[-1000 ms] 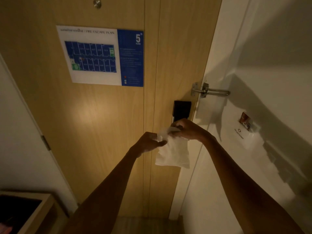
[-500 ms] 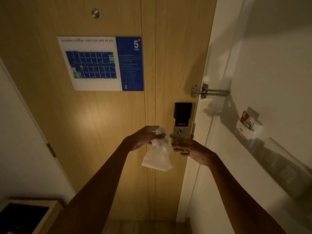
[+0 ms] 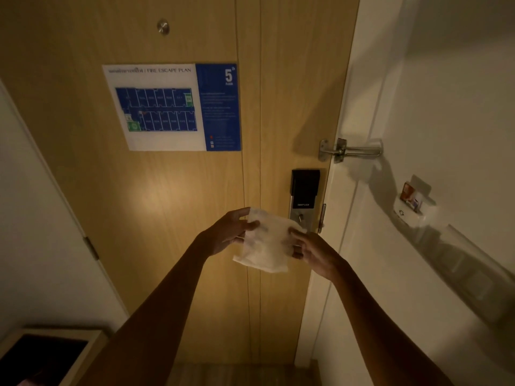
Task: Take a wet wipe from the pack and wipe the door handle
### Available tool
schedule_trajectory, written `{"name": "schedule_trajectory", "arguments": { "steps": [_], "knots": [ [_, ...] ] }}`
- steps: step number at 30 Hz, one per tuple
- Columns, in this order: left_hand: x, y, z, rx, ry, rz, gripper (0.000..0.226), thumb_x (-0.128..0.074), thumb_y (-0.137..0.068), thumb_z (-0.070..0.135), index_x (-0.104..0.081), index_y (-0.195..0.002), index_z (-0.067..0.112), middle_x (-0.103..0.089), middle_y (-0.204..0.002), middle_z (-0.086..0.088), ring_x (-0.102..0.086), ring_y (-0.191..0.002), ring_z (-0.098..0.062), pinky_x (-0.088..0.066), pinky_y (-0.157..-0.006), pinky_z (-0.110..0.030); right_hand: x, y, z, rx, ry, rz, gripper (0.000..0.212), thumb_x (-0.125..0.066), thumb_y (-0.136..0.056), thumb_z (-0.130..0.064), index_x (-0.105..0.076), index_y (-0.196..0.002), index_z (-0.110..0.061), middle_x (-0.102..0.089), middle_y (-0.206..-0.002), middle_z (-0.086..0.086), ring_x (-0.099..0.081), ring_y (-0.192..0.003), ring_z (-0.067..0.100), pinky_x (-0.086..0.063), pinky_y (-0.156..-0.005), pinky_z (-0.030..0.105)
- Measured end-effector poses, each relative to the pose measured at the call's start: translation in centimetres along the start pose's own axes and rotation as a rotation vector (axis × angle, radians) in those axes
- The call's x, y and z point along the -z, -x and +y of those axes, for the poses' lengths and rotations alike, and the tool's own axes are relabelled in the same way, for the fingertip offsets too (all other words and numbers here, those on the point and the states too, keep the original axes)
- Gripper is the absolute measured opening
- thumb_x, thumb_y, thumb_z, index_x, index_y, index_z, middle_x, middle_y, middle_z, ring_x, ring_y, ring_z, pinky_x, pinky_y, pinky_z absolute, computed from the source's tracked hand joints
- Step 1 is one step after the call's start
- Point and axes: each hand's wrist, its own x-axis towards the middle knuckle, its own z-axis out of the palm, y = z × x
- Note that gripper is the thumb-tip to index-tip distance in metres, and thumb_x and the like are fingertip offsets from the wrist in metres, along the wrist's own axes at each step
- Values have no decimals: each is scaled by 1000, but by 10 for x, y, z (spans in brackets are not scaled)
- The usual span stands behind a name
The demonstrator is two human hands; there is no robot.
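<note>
A white wet wipe (image 3: 267, 240) hangs spread out between my two hands in front of the wooden door (image 3: 178, 218). My left hand (image 3: 228, 232) pinches its upper left edge. My right hand (image 3: 312, 252) grips its right edge. Just behind the wipe, the smart lock plate (image 3: 304, 199) sits on the door's right side; its lower part and the door handle are hidden behind the wipe and my right hand. The wipe pack is not in view.
A metal swing latch (image 3: 348, 150) bridges door and frame above the lock. A fire escape plan (image 3: 172, 107) is fixed to the door. A key card holder (image 3: 411, 201) sits on the white right wall. A wooden-edged unit (image 3: 55, 355) stands at lower left.
The wipe was bunched and hanging from my hands; now both hands have pulled it open into a flat sheet. The view has tilted slightly, showing more of the lock.
</note>
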Motion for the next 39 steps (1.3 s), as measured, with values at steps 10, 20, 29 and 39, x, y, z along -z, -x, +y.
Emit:
{"name": "schedule_trajectory", "arguments": {
  "steps": [10, 20, 29, 39],
  "knots": [
    [7, 5, -21, -6, 61, 188, 44, -73, -82, 17, -61, -124, 21, -72, -114, -8, -72, -99, -21, -60, -78, -30, 1, -2, -6, 45, 264, 42, 50, -75, -80, -20, -58, -127, -18, -64, -123, 10, -61, -114, 29, -51, -97, 46],
    [7, 0, -22, -27, -226, 205, 68, -85, -66, 6, -52, -124, 17, -70, -92, -1, -73, -73, -8, -59, -59, -22, 2, -11, -12, 100, 445, 298, 25, -79, -78, -27, -71, -98, -14, -71, -101, 7, -67, -98, 27, -59, -80, 37],
    [4, -18, -19, -164, -500, 398, 37, -83, -70, 14, -65, -103, 17, -70, -78, 0, -61, -66, -5, -47, -59, -12, 3, -4, -23, 233, 506, 312, 50, -81, -76, -19, -61, -121, -21, -67, -109, -7, -65, -102, 14, -58, -80, 32],
    [-15, -30, -19, -183, -738, 228, 23, -84, -70, 18, -77, -90, 9, -75, -94, -2, -65, -80, -4, -48, -72, -9, 18, 3, -27, 364, 1128, 294, 25, -79, -79, -21, -75, -100, -7, -74, -94, 1, -65, -80, 8, -43, -69, 7]
  ]
}}
